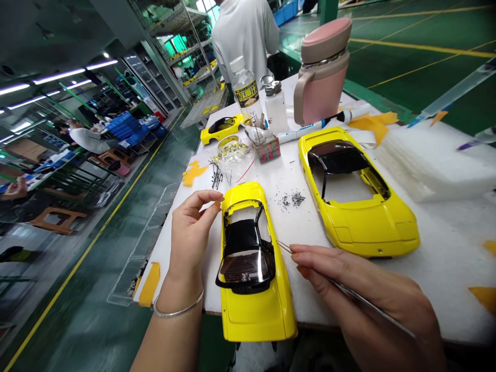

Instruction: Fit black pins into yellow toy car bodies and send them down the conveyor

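Note:
A yellow model car body (259,315) with a black roof and dark rear window lies at the front edge of the white table. My left hand (194,227) is at its far left side, thumb and fingertips pinched at the body's edge; whether a small part is between them cannot be made out. Metal tweezers (372,306) are held in my right hand (360,289), their tips beside the right side of the car. A second yellow car body (364,222) lies to the right. Small black pieces (297,199) are scattered between the two bodies.
Farther back are a third yellow body (222,129), a clear plastic bag (236,163), a labelled bottle (246,93), a white dispenser bottle (276,108), markers and a pink mug (323,77). White foam sheets (437,160) lie right. A person stands behind the table.

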The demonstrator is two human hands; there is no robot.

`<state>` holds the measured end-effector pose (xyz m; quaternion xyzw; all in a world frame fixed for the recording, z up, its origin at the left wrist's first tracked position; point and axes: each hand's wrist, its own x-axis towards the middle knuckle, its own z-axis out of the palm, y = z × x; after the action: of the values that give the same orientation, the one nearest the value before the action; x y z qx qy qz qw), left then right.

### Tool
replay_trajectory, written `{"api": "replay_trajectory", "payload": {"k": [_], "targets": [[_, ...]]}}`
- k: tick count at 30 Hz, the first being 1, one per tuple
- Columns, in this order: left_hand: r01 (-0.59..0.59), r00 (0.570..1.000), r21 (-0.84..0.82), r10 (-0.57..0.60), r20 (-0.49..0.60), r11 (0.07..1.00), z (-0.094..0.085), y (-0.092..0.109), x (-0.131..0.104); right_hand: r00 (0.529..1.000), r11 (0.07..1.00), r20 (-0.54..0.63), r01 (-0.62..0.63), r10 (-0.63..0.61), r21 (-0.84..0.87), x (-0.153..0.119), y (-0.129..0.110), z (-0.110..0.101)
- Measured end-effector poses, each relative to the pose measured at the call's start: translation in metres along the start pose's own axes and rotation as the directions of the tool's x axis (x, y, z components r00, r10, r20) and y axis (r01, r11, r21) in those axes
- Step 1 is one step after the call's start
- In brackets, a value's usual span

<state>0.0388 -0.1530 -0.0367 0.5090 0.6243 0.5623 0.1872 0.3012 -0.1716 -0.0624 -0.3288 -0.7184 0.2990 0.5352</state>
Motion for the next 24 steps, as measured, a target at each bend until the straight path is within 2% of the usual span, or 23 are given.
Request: {"api": "replay_trajectory", "payload": {"k": [15,24], "targets": [[-0.032,0.999,-0.020,0.032,0.018,0.999,-0.001,0.001,-0.001,1.000,1.000,0.014,-0.011,0.011,-0.008,-0.003,0.003,0.001],[-0.015,0.999,-0.014,0.016,0.030,1.000,0.000,0.004,-0.002,0.989,0.984,0.068,0.136,-0.129,-0.112,-0.012,0.008,0.000]]}}
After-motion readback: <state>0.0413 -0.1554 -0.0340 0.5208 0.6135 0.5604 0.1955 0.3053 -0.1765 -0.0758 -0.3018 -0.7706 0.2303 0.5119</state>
